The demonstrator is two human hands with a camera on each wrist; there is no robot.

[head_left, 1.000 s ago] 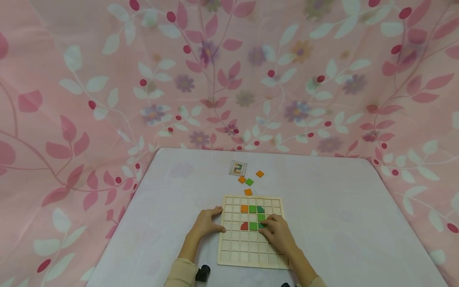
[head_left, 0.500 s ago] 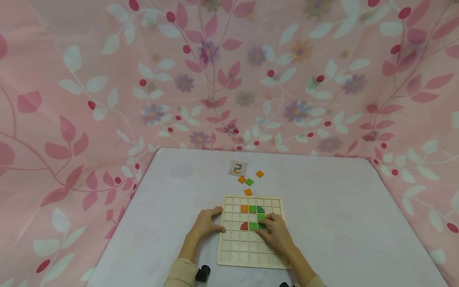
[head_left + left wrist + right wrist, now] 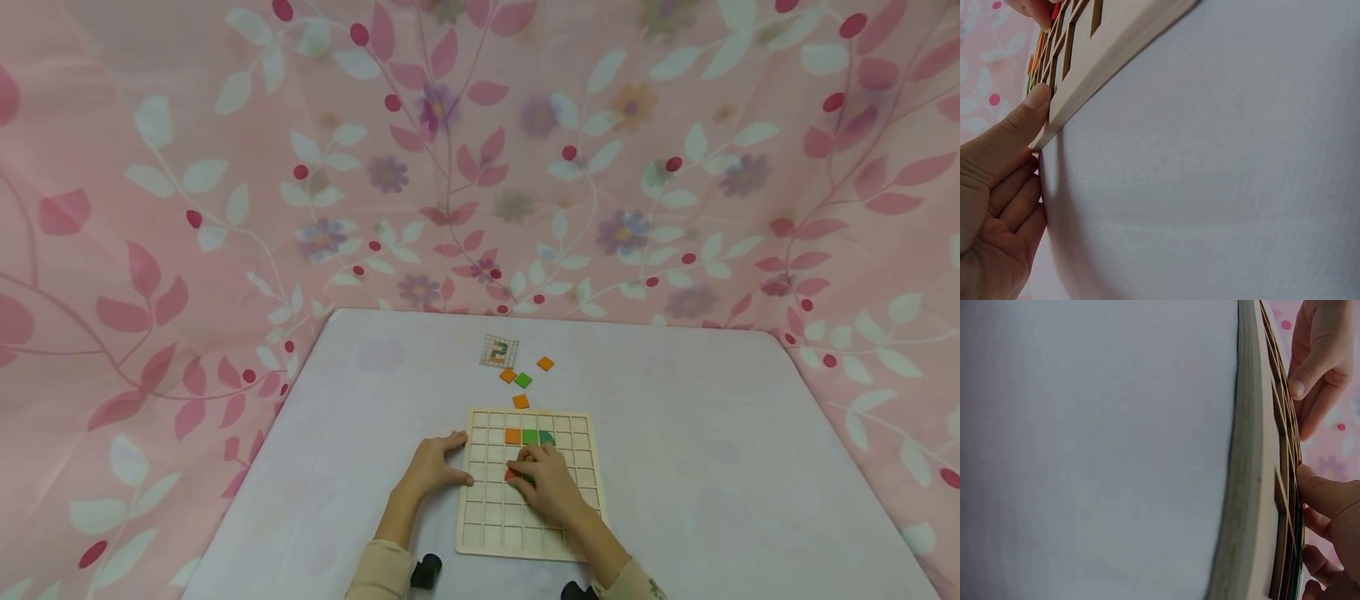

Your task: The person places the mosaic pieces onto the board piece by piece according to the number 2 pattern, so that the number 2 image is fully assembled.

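Observation:
A wooden grid board [image 3: 487, 514] lies on the white-covered table. My left hand [image 3: 430, 467] holds its left edge; in the left wrist view the thumb [image 3: 1036, 97] rests on the rim, the other fingers beside it. Over the board's middle, my right hand [image 3: 551, 487] has thumb and fingertips around a red quarter-round tile [image 3: 512, 475] in a grid cell. An orange square tile [image 3: 513, 437], a green square tile [image 3: 530, 437] and a dark green quarter-round tile [image 3: 547, 437] fill cells in a row above. My right hand hides the cells to the right of the red tile.
Beyond the board lie a loose green tile [image 3: 523, 380] and orange tiles [image 3: 521, 402]. A small pattern card [image 3: 498, 351] lies behind them. Pink floral fabric [image 3: 480, 167] hangs behind the table. A black device [image 3: 427, 572] sits at the left wrist.
My right hand has shifted left, from the dark green tile at the lower right of the pattern to the red tile. My left hand has stayed at the board's edge.

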